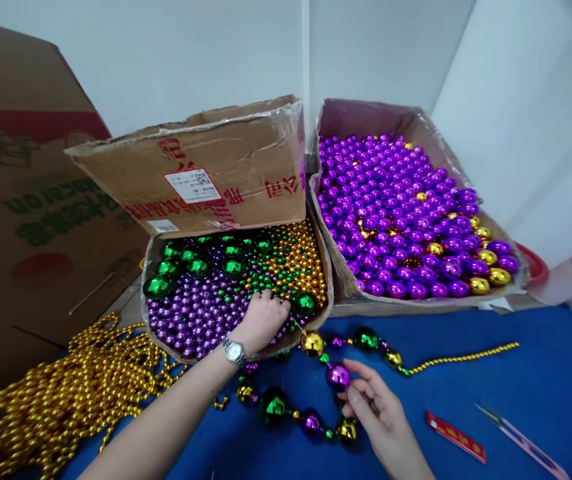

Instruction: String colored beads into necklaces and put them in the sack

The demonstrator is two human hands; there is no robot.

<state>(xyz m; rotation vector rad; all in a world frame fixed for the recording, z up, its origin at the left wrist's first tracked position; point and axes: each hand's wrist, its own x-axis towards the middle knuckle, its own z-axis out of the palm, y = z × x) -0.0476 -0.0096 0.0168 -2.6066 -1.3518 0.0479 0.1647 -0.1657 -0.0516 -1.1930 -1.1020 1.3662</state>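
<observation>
Bead strand (311,422) lies on the blue desk (396,427), curving just in front of the open carton (246,160). Right hand (375,403) on it: thumb and forefinger pinch a large purple bead (338,377), other fingers loosely curled. From that pinch, the short run of strand slants away and leftward, past a small green bead, to a large gold bead (312,343) at the carton's near rim.

Left hand (265,321) sits beyond and left of that gold bead, over the rim, among the small beads (193,307); a large green bead (305,303) just to its right. Right hand holds the strand; left is the nearer one to the loose beads. A thin line (297,325) shows between left hand and gold bead, thread or needle, can't tell.

Pose: left forearm reaches diagonally in from near left, back of hand up, fingers bent down. Their tips are hidden, so can't say whether they're gripping. Right forearm comes from near right, fingers pointing leftward.
</observation>
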